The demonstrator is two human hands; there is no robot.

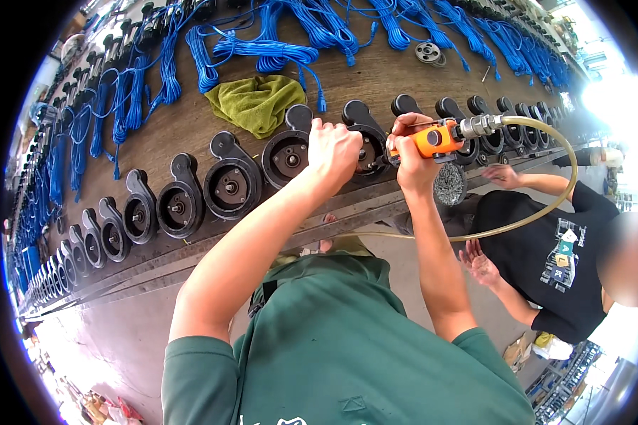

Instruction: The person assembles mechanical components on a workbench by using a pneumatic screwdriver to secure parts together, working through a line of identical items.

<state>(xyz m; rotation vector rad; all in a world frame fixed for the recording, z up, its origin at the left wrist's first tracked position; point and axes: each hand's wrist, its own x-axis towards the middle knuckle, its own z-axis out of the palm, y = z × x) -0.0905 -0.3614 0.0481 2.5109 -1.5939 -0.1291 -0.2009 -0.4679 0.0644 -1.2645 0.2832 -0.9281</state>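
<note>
My right hand [414, 159] is wrapped round an orange air screwdriver [436, 140], which lies level with its tip toward the left. The tip is at a black round housing [369, 157] with a knob-like arm. My left hand [335, 150] is closed over the left side of that housing; whatever its curled fingers grip is hidden. Just left of it lies another black housing [286, 157], its metal shaft showing in the middle. A clear yellowish air hose [571, 166] runs from the screwdriver's metal coupling and loops round to the right and below.
Several similar housings [232, 187] line the bench's near edge on both sides. Behind them lie a green cloth [256, 103], bundled blue cables [269, 49] and a metal disc [427, 52]. A person in a black shirt [546, 244] is close on the right, hands near the hose.
</note>
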